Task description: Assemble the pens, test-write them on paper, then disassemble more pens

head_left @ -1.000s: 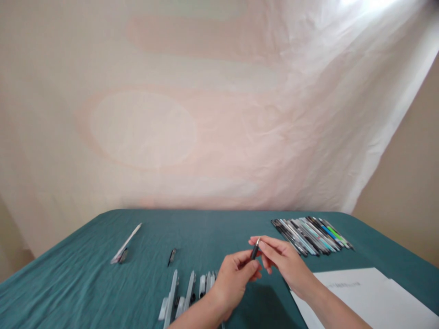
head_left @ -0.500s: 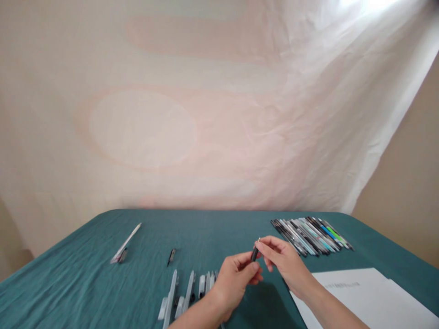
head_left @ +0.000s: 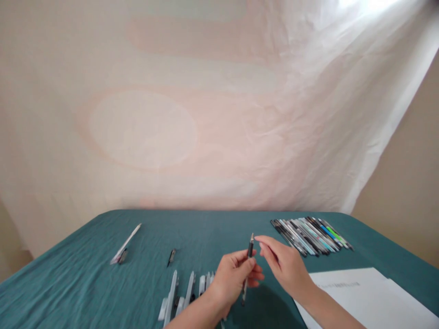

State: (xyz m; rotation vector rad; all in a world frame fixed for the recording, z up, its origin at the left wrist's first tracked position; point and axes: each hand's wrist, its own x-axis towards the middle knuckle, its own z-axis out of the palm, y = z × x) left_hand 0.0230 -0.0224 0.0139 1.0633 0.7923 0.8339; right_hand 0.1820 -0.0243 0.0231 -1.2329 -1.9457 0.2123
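My left hand (head_left: 235,276) grips a pen (head_left: 250,249) with a black grip section and a silver tip pointing up. The pen's clear lower end shows below my fingers. My right hand (head_left: 287,265) is just right of the tip, index finger stretched toward it and thumb apart; nothing shows between them. Whether the fingertip touches the tip, I cannot tell. Left of my left wrist lie several clear pen barrels (head_left: 170,297) and caps, partly hidden by my forearm.
A row of several pens (head_left: 312,236) lies at the back right. White sheets of paper (head_left: 363,297) lie at the front right. At the left are a white pen-like stick (head_left: 128,242) and a small dark piece (head_left: 122,256). A small black cap-like piece (head_left: 171,257) lies centre-left.
My right fingers have come apart from their pinch at the pen's tip end. The silver tip now shows, and the pen stands more upright in my left hand.
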